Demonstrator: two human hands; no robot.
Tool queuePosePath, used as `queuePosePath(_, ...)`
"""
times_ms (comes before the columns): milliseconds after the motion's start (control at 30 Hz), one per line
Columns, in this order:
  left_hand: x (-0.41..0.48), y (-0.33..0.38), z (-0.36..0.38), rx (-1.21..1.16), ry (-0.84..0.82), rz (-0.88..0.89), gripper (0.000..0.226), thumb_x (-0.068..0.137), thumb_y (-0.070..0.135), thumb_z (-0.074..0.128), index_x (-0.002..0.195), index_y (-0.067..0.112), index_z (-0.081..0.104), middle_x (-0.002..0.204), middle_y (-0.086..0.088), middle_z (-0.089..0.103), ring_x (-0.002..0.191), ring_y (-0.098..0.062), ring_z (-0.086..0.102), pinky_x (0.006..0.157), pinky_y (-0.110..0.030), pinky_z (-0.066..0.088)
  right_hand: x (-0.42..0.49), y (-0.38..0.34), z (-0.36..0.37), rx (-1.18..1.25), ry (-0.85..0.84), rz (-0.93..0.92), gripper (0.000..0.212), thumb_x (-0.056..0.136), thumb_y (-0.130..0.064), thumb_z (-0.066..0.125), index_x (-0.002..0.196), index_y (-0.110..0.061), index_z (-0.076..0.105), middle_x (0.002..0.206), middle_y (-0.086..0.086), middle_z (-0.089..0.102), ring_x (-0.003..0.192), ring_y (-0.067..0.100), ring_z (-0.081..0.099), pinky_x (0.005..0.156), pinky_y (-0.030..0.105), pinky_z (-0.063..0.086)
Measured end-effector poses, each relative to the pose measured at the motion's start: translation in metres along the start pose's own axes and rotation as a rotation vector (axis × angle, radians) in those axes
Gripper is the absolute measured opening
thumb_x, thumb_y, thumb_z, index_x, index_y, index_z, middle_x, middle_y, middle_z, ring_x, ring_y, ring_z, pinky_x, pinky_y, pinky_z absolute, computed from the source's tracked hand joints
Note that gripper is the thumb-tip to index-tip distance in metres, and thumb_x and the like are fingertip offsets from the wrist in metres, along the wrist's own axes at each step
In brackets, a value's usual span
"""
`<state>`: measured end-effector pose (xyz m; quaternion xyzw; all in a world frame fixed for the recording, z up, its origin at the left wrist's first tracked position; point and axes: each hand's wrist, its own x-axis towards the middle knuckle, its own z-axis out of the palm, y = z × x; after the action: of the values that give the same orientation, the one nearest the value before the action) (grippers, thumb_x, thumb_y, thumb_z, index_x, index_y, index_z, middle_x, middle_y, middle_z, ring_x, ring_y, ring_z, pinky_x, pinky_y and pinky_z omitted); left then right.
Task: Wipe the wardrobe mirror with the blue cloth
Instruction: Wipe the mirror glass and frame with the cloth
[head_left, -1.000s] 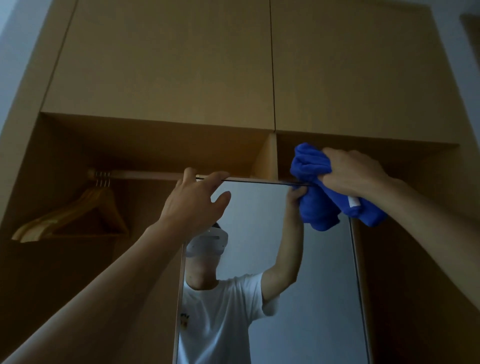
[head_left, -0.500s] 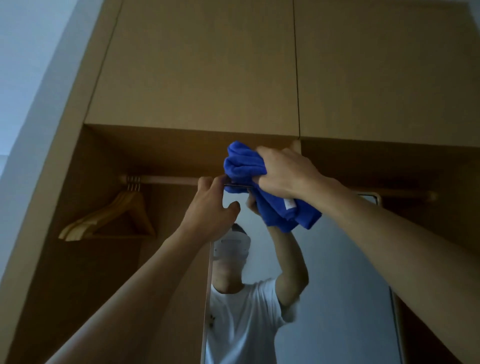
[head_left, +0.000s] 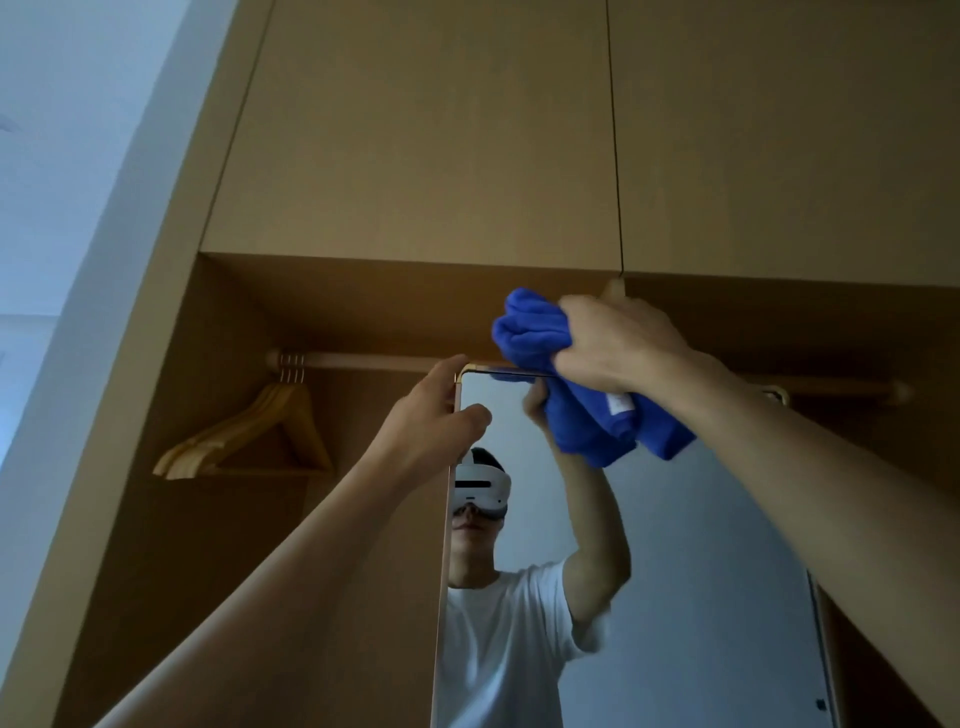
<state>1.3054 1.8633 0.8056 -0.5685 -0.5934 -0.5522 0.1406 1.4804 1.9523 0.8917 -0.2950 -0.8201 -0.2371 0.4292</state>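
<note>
Blue cloth (head_left: 535, 332), bunched, gripped by right hand (head_left: 618, 343) at top edge of wardrobe mirror (head_left: 685, 597); left hand (head_left: 431, 421) pinches its corner; wiping seemingly early, glass below remaining.

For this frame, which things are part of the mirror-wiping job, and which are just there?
In the job: mirror; blue cloth, bunched in the right hand at the mirror's top edge; left hand, gripping the mirror's top left corner.

Just there: wooden hangers on the hanging rail; upper cupboard doors.
</note>
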Motion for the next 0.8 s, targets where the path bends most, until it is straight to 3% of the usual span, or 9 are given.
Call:
queuePosePath(133,-0.008,-0.003,0.003,-0.111,-0.008,-0.045,0.084,0.074,0.041,0.061,0.153,0.039,0.032,0.122,-0.012,0.07,0.104,-0.031,0.071,0.095,-0.056,0.056,0.016,-0.054,0.007,0.055,0.035,-0.135,0.015,0.086,-0.027,0.059,0.094,-0.021,0.048,0.078,0.0,0.058,0.065,0.019,0.055,0.053,0.031,0.033)
queuePosePath(233,-0.012,-0.008,0.003,-0.099,-0.022,-0.086,0.088,0.081,0.037,0.066,0.158,0.037,0.022,0.126,0.002,0.065,0.109,-0.019,0.068,0.099,-0.049,0.055,0.02,-0.058,0.01,0.1,0.019,-0.184,0.015,0.088,-0.026,0.059,0.095,-0.022,0.047,0.081,0.0,0.059,0.069,0.02,0.057,0.058,0.034,0.041)
queuePosePath(300,-0.014,-0.011,0.003,-0.097,-0.05,-0.085,0.085,0.081,0.035,0.066,0.156,0.036,0.027,0.124,0.006,0.066,0.105,-0.017,0.07,0.096,-0.049,0.057,0.019,-0.045,0.01,0.149,-0.002,-0.172,0.016,0.09,-0.029,0.06,0.102,-0.023,0.051,0.088,0.001,0.062,0.076,0.023,0.061,0.069,0.039,0.05)
queuePosePath(433,-0.015,-0.012,0.001,-0.125,-0.067,-0.06,0.064,0.075,0.037,0.062,0.136,0.044,0.045,0.114,0.006,0.072,0.102,-0.02,0.072,0.095,-0.055,0.057,0.01,-0.001,0.006,0.099,-0.013,-0.061,0.015,0.09,-0.033,0.061,0.101,-0.026,0.052,0.088,0.0,0.063,0.076,0.022,0.061,0.066,0.037,0.047)
queuePosePath(600,-0.015,-0.019,0.003,-0.11,-0.079,-0.025,0.053,0.078,0.032,0.061,0.127,0.05,0.051,0.105,0.009,0.075,0.093,-0.02,0.073,0.093,-0.057,0.057,0.0,0.032,-0.004,-0.001,-0.026,0.076,0.011,0.088,-0.028,0.058,0.096,-0.026,0.051,0.083,0.001,0.06,0.07,0.021,0.059,0.056,0.033,0.037)
queuePosePath(667,-0.015,-0.021,0.003,-0.11,-0.085,-0.029,0.054,0.079,0.033,0.062,0.126,0.057,0.05,0.106,0.012,0.076,0.095,-0.017,0.073,0.093,-0.053,0.058,0.0,0.021,-0.004,-0.033,-0.011,0.039,0.011,0.087,-0.029,0.058,0.09,-0.026,0.048,0.081,0.001,0.059,0.068,0.021,0.058,0.055,0.033,0.036)
queuePosePath(800,-0.016,-0.02,0.004,-0.139,-0.094,-0.034,0.05,0.076,0.034,0.063,0.105,0.072,0.049,0.106,0.012,0.075,0.101,-0.018,0.072,0.097,-0.053,0.056,0.012,-0.028,0.006,0.019,0.019,-0.109,0.013,0.086,-0.028,0.06,0.089,-0.024,0.048,0.078,0.0,0.059,0.066,0.019,0.057,0.055,0.032,0.037)
